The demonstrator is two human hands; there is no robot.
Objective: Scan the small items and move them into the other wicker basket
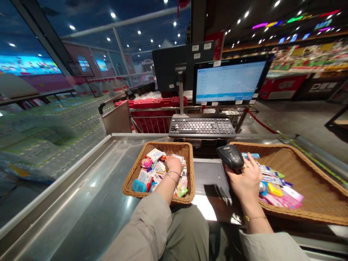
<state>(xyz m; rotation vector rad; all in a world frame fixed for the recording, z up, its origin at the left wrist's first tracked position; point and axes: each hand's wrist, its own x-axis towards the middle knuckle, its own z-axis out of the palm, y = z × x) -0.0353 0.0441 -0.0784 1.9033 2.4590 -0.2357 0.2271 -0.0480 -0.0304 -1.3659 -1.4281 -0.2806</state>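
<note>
My left hand (173, 164) reaches into a small wicker basket (130, 183) full of colourful small packets (152, 170); its fingers curl down among the packets, and what they grip is hidden. My right hand (246, 179) is closed round a black handheld barcode scanner (230, 156), held above the steel counter between the two baskets. Just right of that hand, several scanned-looking packets (277, 192) lie in a larger wicker basket (320, 192).
A keyboard (201, 127) and a lit monitor (230, 81) stand behind the baskets, with a second screen's back (176, 65) to the left. The steel counter (89, 195) slopes left. A red shopping cart (152, 112) sits beyond; shop shelves at far right.
</note>
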